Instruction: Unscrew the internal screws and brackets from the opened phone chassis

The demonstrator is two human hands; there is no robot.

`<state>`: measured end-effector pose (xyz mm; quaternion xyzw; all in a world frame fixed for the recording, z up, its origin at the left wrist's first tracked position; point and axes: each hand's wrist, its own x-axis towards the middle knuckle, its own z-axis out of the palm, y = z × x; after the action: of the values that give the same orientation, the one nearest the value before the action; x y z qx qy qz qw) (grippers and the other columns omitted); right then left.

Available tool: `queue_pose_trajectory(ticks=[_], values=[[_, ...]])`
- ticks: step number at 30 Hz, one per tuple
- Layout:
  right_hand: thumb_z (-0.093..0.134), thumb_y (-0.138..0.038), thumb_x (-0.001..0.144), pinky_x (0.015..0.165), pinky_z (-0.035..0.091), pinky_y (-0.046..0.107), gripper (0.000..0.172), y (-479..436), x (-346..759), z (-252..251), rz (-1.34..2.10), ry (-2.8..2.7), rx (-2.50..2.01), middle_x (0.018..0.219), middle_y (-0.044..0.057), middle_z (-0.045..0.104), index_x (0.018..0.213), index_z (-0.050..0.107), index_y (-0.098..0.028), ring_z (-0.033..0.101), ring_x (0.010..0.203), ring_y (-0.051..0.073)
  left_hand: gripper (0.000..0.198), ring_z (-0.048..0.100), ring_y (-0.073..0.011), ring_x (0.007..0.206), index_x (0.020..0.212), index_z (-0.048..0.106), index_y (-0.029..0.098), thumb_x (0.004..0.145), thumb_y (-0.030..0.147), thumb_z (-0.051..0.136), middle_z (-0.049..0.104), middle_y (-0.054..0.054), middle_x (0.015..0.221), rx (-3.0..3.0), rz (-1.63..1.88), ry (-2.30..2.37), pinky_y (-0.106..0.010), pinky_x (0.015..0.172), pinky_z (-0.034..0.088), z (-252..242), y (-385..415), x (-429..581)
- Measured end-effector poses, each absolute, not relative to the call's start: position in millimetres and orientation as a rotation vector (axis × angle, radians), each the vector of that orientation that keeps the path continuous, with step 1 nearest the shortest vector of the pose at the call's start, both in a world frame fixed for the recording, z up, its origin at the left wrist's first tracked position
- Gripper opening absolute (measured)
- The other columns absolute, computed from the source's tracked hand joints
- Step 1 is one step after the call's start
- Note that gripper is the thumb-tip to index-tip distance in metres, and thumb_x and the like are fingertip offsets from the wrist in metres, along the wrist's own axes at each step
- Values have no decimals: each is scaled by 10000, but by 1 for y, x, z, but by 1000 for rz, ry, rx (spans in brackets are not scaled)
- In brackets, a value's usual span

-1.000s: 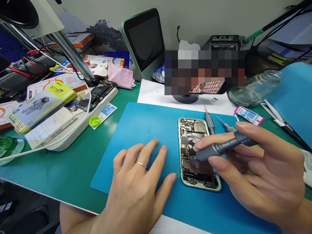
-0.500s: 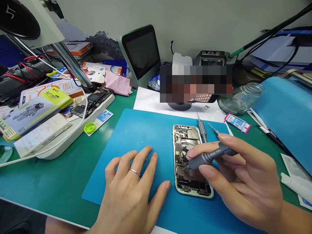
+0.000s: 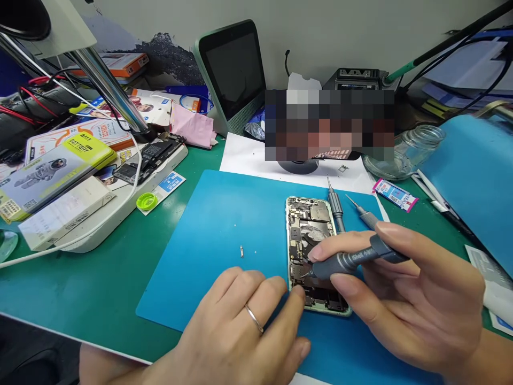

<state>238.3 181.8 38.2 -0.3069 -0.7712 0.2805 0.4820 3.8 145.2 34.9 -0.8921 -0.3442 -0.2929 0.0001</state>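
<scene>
An opened phone with its circuit boards exposed lies on a blue mat. My right hand pinches a grey screwdriver, whose tip rests on the phone's lower board. My left hand lies on the mat with a ring on one finger. Its curled fingertips touch the phone's lower left edge. Two tiny parts lie loose on the mat to the left of the phone.
Two more screwdrivers lie right of the phone's top. A small screen stands behind; a glass jar and another blue mat are at right. Boxes, cables and a lamp base crowd the left.
My left hand has slid right and back along the mat to the phone's lower left edge, uncovering two small parts. The right hand stays on the screwdriver at the board.
</scene>
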Motion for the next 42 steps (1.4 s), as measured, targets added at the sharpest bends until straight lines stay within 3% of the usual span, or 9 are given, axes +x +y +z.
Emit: queue_pose_trajectory(ticks=[24, 26, 29, 31, 36, 42], values=[[692, 52, 823, 844, 721, 354, 959, 188, 236, 43, 588, -2125, -667, 1109, 14, 829, 1607, 391, -412, 827, 927, 241, 317, 609, -232, 869, 1244, 699, 116, 1073, 322, 530, 729, -72, 1081, -2895, -813, -1092, -402, 758, 455, 30, 143, 5], [686, 35, 841, 879, 705, 320, 877, 188, 236, 44, 555, -2169, -656, 1095, 20, 826, 1577, 441, -373, 824, 927, 221, 319, 608, -236, 874, 1249, 692, 114, 1076, 321, 524, 724, -72, 1079, -2909, -806, -1100, -406, 758, 450, 29, 143, 5], [651, -10, 877, 941, 665, 255, 529, 188, 236, 47, 526, -2245, -702, 1045, 46, 822, 1351, 638, -245, 817, 928, 193, 322, 605, -243, 881, 1255, 684, 109, 1075, 323, 523, 714, -75, 1076, -2924, -811, -1107, -413, 758, 444, 28, 143, 4], [626, -23, 887, 966, 639, 216, 380, 188, 236, 47, 545, -2265, -749, 1017, 59, 821, 1221, 678, -197, 813, 938, 180, 331, 602, -246, 896, 1271, 673, 104, 1076, 327, 526, 705, -79, 1094, -2938, -810, -1114, -417, 763, 443, 27, 142, 4], [628, -76, 902, 964, 647, 253, 368, 188, 240, 43, 628, -2220, -731, 1004, 53, 821, 1234, 678, -227, 810, 959, 193, 331, 599, -255, 928, 1294, 659, 100, 1071, 314, 540, 689, -84, 1121, -2966, -781, -1121, -427, 780, 444, 28, 142, 4], [719, -330, 930, 842, 694, 325, 344, 182, 244, 48, 743, -2189, -929, 1046, 18, 824, 1273, 711, -339, 802, 961, 249, 366, 579, -254, 914, 1301, 654, 90, 1060, 353, 571, 675, -76, 1095, -2980, -762, -1139, -432, 767, 449, 30, 140, 4]])
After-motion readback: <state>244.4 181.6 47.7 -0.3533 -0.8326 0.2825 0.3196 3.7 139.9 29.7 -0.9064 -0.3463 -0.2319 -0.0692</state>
